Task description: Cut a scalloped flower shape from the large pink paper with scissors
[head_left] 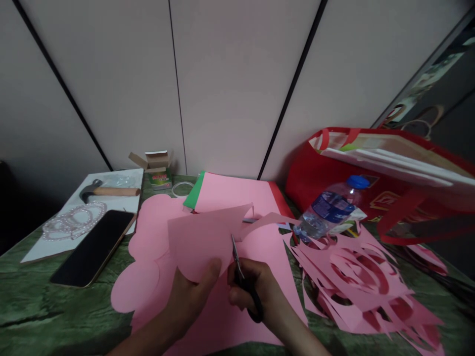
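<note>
A sheet of pink paper (202, 235) is pinched in my left hand (196, 291), its lower edge rounded and its thumb-side surface facing me. My right hand (254, 284) grips a pair of scissors with black handles (254, 301). The blades meet the right side of the held paper, where a cut strip curls off to the right. Beneath both hands lie larger pink sheets (260, 316). On the left of these rest round and scalloped pink cutouts (135, 287).
To the right are pink paper offcuts (356, 282), a water bottle (326, 207) and a red bag (304, 163). At left lie a phone (94, 249), a hammer (115, 191), clear beaded strands (76, 222) and a white board (37, 249). A small opened box (160, 178) stands near the wall.
</note>
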A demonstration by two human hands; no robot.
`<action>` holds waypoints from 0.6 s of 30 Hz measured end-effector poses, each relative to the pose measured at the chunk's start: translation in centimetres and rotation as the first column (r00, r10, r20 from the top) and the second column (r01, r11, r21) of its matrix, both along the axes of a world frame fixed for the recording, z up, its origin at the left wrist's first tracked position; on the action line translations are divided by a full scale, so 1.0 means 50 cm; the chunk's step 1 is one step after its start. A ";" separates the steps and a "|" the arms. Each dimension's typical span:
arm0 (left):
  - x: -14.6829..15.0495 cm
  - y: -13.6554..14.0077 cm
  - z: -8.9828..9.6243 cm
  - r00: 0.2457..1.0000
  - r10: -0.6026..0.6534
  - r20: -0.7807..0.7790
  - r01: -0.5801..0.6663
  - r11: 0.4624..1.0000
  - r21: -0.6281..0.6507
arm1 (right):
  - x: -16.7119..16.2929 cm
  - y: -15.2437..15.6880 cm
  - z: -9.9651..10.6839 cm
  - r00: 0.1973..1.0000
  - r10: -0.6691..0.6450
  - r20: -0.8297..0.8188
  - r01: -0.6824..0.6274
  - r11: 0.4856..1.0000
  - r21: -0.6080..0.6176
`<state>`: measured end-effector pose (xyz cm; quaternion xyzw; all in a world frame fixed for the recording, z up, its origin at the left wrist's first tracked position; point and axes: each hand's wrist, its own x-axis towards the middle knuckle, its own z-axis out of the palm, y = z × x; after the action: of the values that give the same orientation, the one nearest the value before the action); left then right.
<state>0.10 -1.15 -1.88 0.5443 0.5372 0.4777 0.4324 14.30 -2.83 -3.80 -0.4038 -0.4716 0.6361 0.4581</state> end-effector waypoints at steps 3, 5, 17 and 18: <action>0.001 0.001 0.000 1.000 0.020 -0.006 -0.020 1.000 0.000 | 0.000 0.001 -0.007 1.000 -0.002 0.014 0.002 1.000 -0.001; 0.002 0.002 0.000 1.000 0.010 0.006 -0.010 1.000 0.002 | 0.000 0.002 -0.011 1.000 -0.007 0.013 0.007 1.000 0.002; -0.001 -0.002 -0.003 0.999 0.010 0.043 -0.011 1.000 0.016 | 0.000 0.000 -0.004 1.000 -0.004 0.014 0.004 1.000 0.015; -0.002 -0.002 -0.002 0.999 0.010 0.046 -0.011 1.000 0.013 | 0.000 0.000 -0.005 1.000 0.001 0.015 -0.001 1.000 0.018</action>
<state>0.02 -1.27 -2.01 0.5332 0.5269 0.4957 0.4386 14.30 -2.82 -4.06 -0.4040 -0.4811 0.6290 0.4578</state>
